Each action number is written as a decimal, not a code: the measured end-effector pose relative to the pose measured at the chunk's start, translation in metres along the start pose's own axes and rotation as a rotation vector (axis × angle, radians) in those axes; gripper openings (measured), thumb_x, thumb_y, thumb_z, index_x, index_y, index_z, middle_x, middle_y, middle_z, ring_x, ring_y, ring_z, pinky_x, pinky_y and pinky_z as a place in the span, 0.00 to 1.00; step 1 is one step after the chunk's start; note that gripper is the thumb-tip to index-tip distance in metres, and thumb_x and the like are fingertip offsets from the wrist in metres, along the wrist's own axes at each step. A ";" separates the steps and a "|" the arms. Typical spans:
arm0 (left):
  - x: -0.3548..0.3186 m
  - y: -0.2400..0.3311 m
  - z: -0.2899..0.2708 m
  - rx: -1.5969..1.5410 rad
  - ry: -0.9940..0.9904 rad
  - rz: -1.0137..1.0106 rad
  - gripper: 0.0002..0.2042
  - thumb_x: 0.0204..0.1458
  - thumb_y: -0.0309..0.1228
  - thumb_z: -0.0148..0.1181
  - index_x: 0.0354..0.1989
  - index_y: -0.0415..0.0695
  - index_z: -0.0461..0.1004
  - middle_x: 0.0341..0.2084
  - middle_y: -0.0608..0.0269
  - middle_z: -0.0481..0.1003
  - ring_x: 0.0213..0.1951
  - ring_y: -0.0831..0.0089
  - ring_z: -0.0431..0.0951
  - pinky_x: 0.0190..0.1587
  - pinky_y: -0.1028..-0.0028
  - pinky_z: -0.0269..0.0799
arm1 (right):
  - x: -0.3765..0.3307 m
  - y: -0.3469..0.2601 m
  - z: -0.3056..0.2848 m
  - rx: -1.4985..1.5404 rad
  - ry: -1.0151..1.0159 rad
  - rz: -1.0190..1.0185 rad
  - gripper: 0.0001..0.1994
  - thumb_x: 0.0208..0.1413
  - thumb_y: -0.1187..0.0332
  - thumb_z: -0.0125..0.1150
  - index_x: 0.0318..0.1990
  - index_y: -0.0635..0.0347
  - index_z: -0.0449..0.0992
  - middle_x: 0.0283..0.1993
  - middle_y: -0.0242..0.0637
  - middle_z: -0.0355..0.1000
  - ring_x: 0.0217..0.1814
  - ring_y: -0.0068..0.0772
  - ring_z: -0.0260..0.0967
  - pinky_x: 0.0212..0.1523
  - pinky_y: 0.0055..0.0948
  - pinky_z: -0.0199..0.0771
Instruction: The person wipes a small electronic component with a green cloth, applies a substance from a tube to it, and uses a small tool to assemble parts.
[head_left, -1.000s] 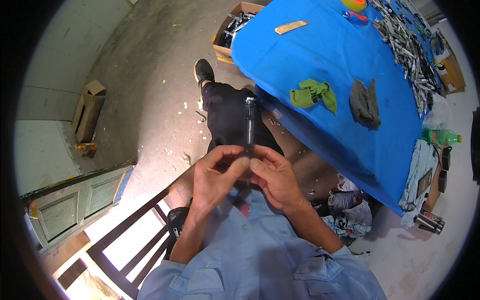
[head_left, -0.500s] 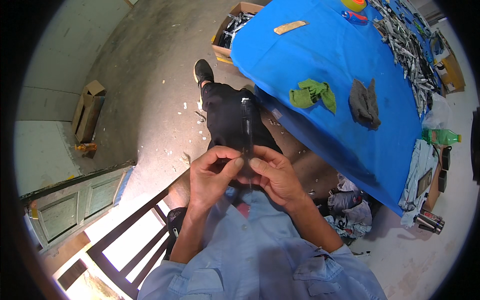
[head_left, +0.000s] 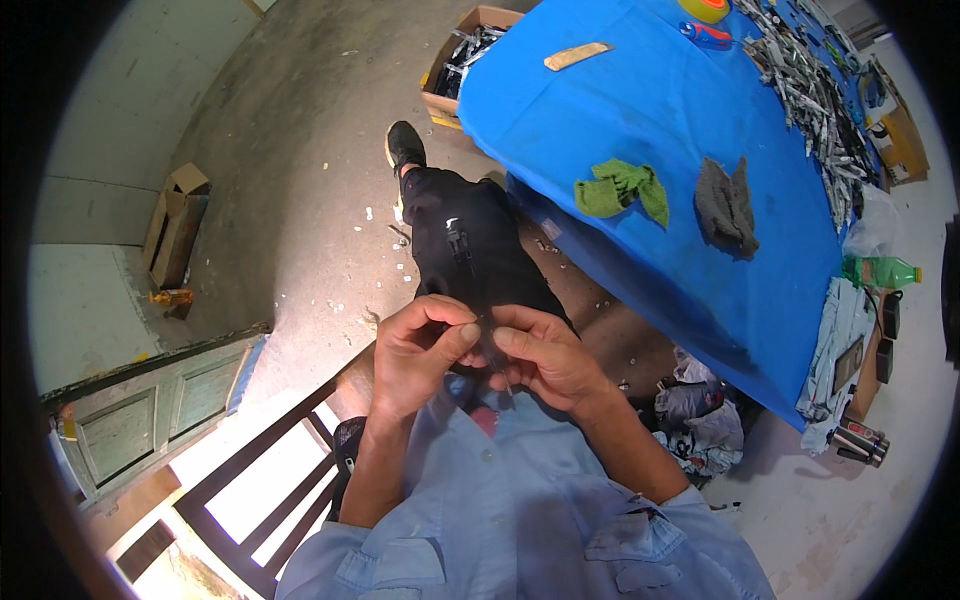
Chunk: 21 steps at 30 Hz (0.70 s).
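Note:
In front of my lap I hold a thin dark strip (head_left: 460, 245) with a pale tip at its far end. It is slightly blurred and hard to tell against the black trousers, so its exact kind does not show. My left hand (head_left: 425, 350) pinches thumb to forefinger at the strip's left side. From the right, my right hand (head_left: 545, 355) grips the strip between thumb and fingers, and its thin lower end pokes out below, toward my blue shirt. Part of the strip is hidden by the fingers.
A blue-covered table (head_left: 640, 110) stands to my right, bearing a green cloth (head_left: 622, 190), a grey cloth (head_left: 727, 207) and a heap of dark and silvery strips (head_left: 805, 100). A box of similar pieces (head_left: 472, 55) sits beyond. Clothes (head_left: 700, 410) lie on the floor.
The strip has tilted, its far end swinging left and its near end right. Both hands stay close together with their fingers slightly shifted.

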<state>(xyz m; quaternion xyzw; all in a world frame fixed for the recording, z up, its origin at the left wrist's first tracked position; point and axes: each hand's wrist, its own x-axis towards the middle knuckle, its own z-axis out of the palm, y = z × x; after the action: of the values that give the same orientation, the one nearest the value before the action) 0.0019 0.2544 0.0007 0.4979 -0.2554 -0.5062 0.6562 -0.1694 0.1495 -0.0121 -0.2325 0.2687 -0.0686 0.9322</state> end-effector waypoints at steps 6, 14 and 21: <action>-0.001 0.005 0.001 0.048 -0.003 -0.030 0.04 0.62 0.16 0.63 0.42 0.36 0.78 0.37 0.58 0.78 0.31 0.74 0.83 0.33 0.78 0.81 | -0.003 -0.004 -0.002 0.012 -0.005 0.030 0.18 0.69 0.67 0.59 0.62 0.66 0.73 0.50 0.38 0.77 0.49 0.25 0.78 0.41 0.23 0.84; -0.007 -0.007 0.010 0.163 0.135 0.103 0.06 0.59 0.14 0.66 0.43 0.33 0.78 0.38 0.59 0.78 0.35 0.72 0.84 0.37 0.76 0.83 | 0.000 0.005 0.001 -0.054 0.047 -0.113 0.19 0.67 0.70 0.63 0.62 0.67 0.73 0.49 0.37 0.78 0.43 0.23 0.76 0.43 0.23 0.78; -0.011 -0.003 0.019 0.366 0.219 0.080 0.06 0.56 0.20 0.71 0.39 0.33 0.81 0.36 0.58 0.81 0.33 0.74 0.83 0.35 0.77 0.80 | 0.002 0.008 -0.002 -0.081 0.078 -0.222 0.19 0.67 0.72 0.63 0.62 0.69 0.73 0.50 0.38 0.77 0.43 0.23 0.75 0.44 0.24 0.77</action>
<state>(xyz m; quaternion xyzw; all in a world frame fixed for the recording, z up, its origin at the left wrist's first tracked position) -0.0195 0.2572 0.0071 0.6503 -0.2899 -0.3678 0.5982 -0.1691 0.1558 -0.0182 -0.2957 0.2797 -0.1695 0.8975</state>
